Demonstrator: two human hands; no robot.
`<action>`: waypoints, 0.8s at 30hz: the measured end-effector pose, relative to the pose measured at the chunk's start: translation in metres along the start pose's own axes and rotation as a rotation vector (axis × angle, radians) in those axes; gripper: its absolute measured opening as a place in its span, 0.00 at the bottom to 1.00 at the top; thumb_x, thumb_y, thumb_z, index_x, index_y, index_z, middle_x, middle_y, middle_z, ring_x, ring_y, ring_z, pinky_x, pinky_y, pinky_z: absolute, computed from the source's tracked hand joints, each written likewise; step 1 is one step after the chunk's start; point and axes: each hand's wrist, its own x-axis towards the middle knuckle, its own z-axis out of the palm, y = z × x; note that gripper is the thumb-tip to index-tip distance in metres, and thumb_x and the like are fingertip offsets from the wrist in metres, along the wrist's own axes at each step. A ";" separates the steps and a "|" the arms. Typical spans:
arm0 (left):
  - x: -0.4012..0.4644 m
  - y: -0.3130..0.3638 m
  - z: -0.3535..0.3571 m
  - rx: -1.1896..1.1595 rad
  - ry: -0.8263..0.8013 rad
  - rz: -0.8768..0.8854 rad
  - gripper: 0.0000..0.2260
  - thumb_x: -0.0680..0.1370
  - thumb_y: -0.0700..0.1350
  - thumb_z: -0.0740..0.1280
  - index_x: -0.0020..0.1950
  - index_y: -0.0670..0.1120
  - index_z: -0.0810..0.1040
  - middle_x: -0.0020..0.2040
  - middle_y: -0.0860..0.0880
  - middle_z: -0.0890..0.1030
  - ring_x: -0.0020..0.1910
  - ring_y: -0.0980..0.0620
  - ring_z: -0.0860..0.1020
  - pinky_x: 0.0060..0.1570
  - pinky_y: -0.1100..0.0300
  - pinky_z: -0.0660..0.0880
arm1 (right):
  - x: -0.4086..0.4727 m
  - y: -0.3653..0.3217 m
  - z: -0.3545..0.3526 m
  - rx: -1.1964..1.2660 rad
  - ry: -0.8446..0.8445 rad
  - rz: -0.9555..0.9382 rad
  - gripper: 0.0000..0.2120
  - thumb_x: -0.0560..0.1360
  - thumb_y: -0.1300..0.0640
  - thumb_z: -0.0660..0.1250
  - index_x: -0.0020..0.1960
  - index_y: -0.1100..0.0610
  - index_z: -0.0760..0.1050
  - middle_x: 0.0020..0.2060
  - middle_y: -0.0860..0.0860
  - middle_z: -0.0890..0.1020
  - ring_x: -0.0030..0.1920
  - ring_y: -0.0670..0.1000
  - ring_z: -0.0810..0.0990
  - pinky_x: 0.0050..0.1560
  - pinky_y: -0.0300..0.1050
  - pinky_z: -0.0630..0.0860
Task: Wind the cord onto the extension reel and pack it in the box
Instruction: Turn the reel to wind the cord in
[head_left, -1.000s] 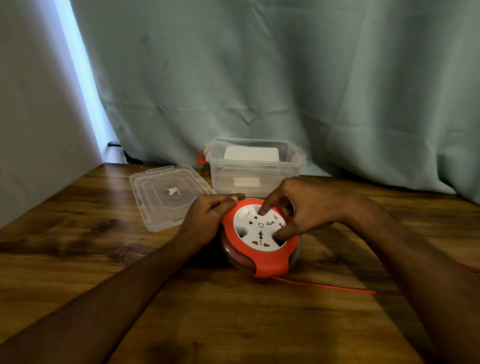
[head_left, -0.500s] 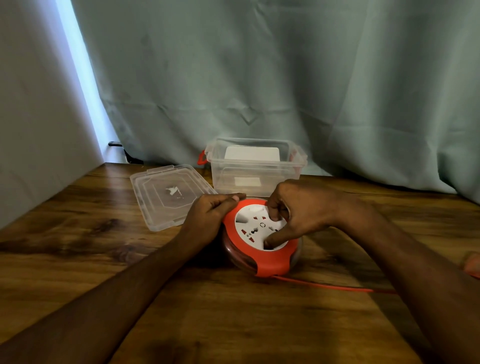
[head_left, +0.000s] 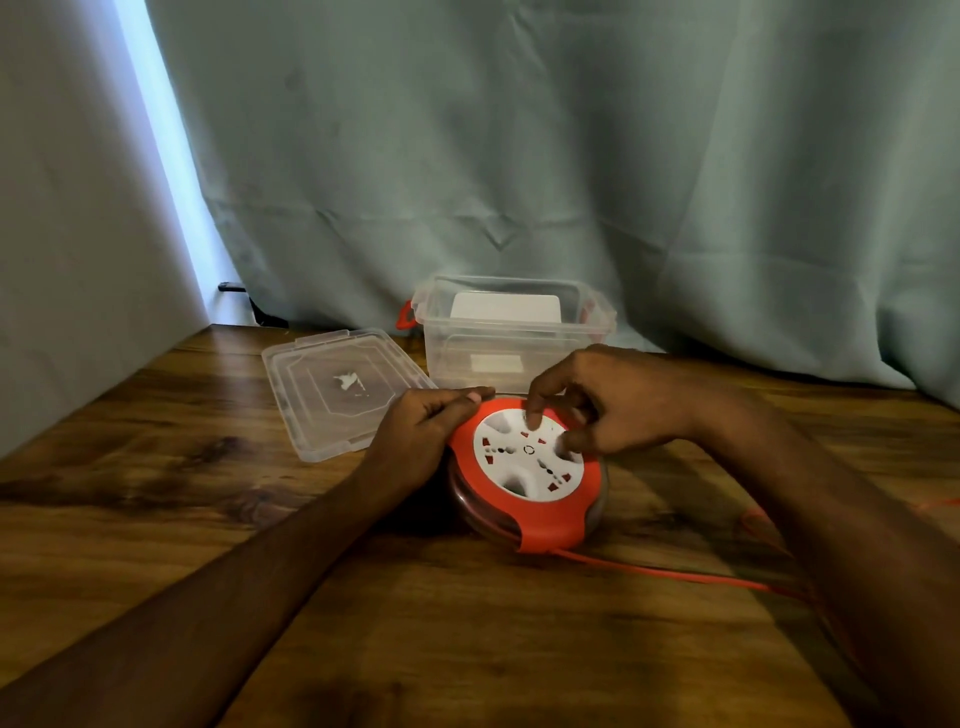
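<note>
Left hand (head_left: 423, 434) clamps reel (head_left: 527, 478) rim on counter (head_left: 156, 493); right hand (head_left: 608, 402), fingertips in white hub, cranks. Cord (head_left: 665, 571) trails right, slack. Risk: loop snags under my forearm, jams winding, drags reel. Box (head_left: 519, 338) open behind.

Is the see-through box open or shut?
Open. The clear box has no top on, and its lid lies flat on the table to its left.

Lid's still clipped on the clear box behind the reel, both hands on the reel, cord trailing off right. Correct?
Not quite: the lid is off, lying flat on the table left of the open box, per the head view. The rest holds.
</note>
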 end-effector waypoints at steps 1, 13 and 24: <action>0.000 0.000 0.000 0.006 -0.004 0.001 0.13 0.85 0.48 0.62 0.62 0.50 0.84 0.52 0.50 0.88 0.49 0.51 0.87 0.56 0.48 0.83 | 0.000 0.001 0.000 0.021 -0.016 -0.015 0.17 0.74 0.52 0.77 0.61 0.42 0.80 0.38 0.34 0.75 0.37 0.34 0.76 0.34 0.28 0.68; -0.003 0.003 0.001 0.013 -0.046 0.016 0.13 0.85 0.47 0.61 0.63 0.49 0.84 0.50 0.50 0.88 0.48 0.50 0.87 0.54 0.48 0.84 | -0.001 0.006 0.006 0.125 -0.100 -0.052 0.28 0.71 0.55 0.79 0.69 0.41 0.77 0.38 0.25 0.78 0.40 0.29 0.80 0.42 0.33 0.81; -0.001 0.001 0.001 0.008 0.004 -0.010 0.13 0.85 0.49 0.62 0.63 0.50 0.84 0.55 0.49 0.88 0.51 0.49 0.87 0.58 0.44 0.82 | -0.001 -0.001 0.006 -0.062 -0.023 0.029 0.28 0.65 0.33 0.78 0.60 0.45 0.82 0.44 0.35 0.79 0.42 0.38 0.79 0.39 0.34 0.73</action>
